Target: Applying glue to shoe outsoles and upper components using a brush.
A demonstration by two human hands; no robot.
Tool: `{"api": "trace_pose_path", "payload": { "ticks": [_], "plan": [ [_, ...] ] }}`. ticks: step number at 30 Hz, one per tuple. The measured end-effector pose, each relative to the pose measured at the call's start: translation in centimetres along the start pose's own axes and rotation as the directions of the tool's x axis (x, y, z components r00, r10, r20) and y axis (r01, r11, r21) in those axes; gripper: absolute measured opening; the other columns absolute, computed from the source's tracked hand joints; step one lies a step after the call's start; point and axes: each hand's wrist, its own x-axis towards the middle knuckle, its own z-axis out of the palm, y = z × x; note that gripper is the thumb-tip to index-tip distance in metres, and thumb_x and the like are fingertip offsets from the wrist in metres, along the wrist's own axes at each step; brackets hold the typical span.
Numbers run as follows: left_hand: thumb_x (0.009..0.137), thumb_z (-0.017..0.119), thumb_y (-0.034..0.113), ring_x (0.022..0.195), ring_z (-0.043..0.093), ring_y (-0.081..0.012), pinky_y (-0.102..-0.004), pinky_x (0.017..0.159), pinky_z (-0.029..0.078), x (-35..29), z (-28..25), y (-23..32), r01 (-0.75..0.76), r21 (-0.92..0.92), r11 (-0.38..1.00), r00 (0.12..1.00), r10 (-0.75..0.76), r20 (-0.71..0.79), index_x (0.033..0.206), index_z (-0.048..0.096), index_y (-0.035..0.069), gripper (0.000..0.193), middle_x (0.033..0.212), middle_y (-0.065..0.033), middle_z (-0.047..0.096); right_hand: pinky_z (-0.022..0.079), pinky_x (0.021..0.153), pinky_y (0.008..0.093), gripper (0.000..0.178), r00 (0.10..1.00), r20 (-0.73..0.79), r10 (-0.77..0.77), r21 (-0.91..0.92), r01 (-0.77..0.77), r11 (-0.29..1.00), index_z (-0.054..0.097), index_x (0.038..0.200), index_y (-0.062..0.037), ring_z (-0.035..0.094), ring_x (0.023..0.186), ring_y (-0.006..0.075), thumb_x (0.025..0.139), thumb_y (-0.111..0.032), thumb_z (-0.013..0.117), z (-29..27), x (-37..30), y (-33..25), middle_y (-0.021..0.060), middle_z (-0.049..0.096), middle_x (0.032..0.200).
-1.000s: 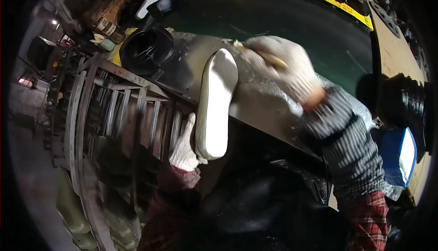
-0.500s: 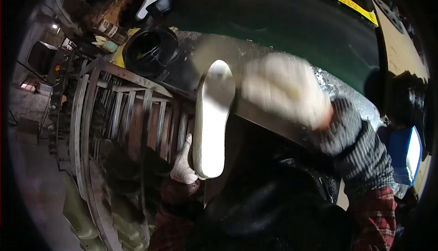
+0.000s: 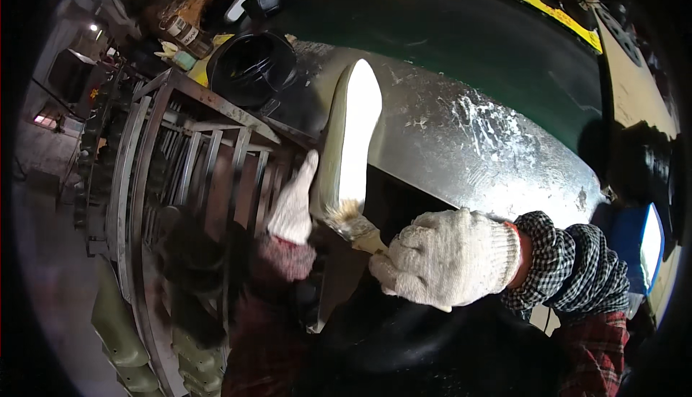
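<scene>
A white shoe sole with thick grey-beige sides (image 3: 358,119) stands lengthwise in front of me, its toe end pointing away. My gloved left hand (image 3: 292,213) grips it from the left near the heel end. The thumb lies along its side, and the other fingers are hidden behind it. In my gloved right hand (image 3: 454,260) is a flat paintbrush (image 3: 367,238), held by its pale handle. Its bristles touch the heel end of the sole.
A metal worktop smeared with white (image 3: 490,134) borders a dark green surface (image 3: 432,22). A black bucket (image 3: 249,65) stands at the left, above a metal rack (image 3: 162,116). Olive lasts (image 3: 119,321) are at lower left. A blue container (image 3: 645,245) sits far right.
My right hand, blurred over the worktop before, has come down toward me, and the brush now meets the heel end. The sole has shifted farther away and turned slightly.
</scene>
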Motion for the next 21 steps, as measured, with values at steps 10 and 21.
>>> {"api": "trace_pose_path", "payload": {
  "ticks": [10,21],
  "plan": [
    [0.095,0.057,0.039,0.085,0.065,-0.0266,-0.0291,0.069,0.049,19.4,6.7,6.7,-0.413,0.297,0.861,0.911,0.396,0.116,0.113,0.057,-0.001,0.044,0.1,-0.0099,0.067,0.052,0.069,0.0313,0.032,0.099,-0.149,0.984,0.888,-0.424,0.177,0.059,0.111,0.0027,0.065,0.081,0.0221,0.091,-0.021,0.066,-4.0,-7.6,-3.9,0.0143,0.067,0.094],
    [0.098,0.053,0.032,0.049,0.052,-0.0099,-0.0207,0.036,0.038,-2.1,21.7,-1.3,-0.01,0.196,0.98,0.836,-0.099,0.54,0.092,0.058,0.008,0.025,0.068,-0.0033,0.057,0.048,0.067,0.0281,0.034,-0.113,-0.493,0.863,0.832,-0.35,0.429,0.054,0.119,0.0006,0.058,0.077,0.018,0.092,-0.02,0.06,-6.5,-15.4,-9.1,0.011,0.06,0.091]
  ]
}}
